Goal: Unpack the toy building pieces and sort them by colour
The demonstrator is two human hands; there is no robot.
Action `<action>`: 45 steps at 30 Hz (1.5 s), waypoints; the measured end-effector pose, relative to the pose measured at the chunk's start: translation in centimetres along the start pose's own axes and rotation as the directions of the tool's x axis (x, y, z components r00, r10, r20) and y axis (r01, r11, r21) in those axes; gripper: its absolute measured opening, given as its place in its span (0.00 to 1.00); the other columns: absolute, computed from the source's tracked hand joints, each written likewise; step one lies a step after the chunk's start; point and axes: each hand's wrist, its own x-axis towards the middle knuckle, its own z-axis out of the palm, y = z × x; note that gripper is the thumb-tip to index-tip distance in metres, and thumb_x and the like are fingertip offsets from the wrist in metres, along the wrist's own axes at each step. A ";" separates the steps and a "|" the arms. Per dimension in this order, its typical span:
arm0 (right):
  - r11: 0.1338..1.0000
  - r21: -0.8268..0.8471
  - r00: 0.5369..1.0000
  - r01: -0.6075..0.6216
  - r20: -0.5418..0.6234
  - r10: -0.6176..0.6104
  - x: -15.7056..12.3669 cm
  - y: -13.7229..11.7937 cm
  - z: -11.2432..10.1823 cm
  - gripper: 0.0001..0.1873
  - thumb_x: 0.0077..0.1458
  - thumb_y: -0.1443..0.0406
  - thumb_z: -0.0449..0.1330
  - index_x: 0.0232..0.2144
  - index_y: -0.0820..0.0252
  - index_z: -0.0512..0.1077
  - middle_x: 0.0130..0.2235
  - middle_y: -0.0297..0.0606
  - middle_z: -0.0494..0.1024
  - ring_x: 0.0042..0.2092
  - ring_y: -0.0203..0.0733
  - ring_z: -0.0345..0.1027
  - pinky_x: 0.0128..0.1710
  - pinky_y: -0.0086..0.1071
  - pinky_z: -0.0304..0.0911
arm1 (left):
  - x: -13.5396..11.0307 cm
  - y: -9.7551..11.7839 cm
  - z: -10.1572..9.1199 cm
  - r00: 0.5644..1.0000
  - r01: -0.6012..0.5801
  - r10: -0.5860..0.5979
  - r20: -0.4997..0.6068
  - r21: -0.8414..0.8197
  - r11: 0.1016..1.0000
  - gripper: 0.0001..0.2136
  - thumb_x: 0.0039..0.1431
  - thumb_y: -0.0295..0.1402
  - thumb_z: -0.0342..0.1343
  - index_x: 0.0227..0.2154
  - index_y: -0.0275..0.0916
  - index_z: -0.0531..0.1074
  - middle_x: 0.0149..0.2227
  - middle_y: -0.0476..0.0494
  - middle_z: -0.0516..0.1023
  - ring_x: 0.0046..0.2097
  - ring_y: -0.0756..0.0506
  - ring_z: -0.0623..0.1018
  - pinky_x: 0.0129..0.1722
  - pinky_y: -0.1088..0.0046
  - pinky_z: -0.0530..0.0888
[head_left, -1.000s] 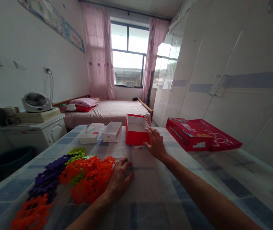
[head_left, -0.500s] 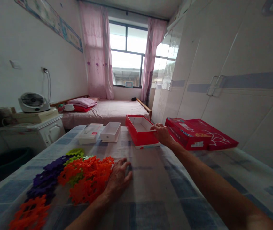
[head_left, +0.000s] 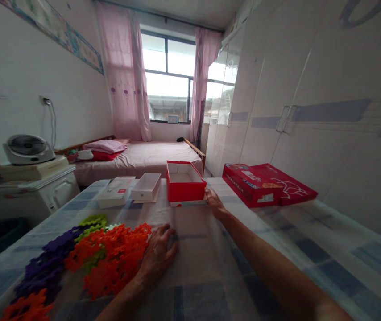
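Note:
My left hand (head_left: 159, 254) lies flat on the table with its fingers spread, against the right edge of a heap of orange, purple and green plastic interlocking pieces (head_left: 86, 256). My right hand (head_left: 214, 201) is stretched far forward and touches the front right corner of an open red box (head_left: 184, 183) with a white inside. The fingers curl at the box's corner; whether they grip it I cannot make out.
Two white boxes (head_left: 129, 191) lie left of the red box. A flat red gift box (head_left: 267, 184) sits at the right by the wardrobe doors. The table carries a blue checked cloth (head_left: 277, 249). A cabinet with a fan (head_left: 26, 150) stands left; a bed is behind.
The red box has turned square to me and shifted slightly left. My right hand moved from the box's right rim down to its front right corner. My left hand stayed on the pieces.

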 end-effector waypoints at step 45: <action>0.323 -0.946 0.980 -0.029 -0.090 -0.177 -2.5 -3.6 -16.8 0.11 0.54 0.67 0.53 0.30 0.66 0.75 0.39 0.54 0.73 0.45 0.56 0.64 0.40 0.44 0.56 | -0.1 -0.4 0.4 1.000 -0.023 0.022 0.019 0.047 0.999 0.17 0.54 0.30 0.50 0.47 0.36 0.72 0.56 0.37 0.68 0.57 0.39 0.67 0.58 0.59 0.62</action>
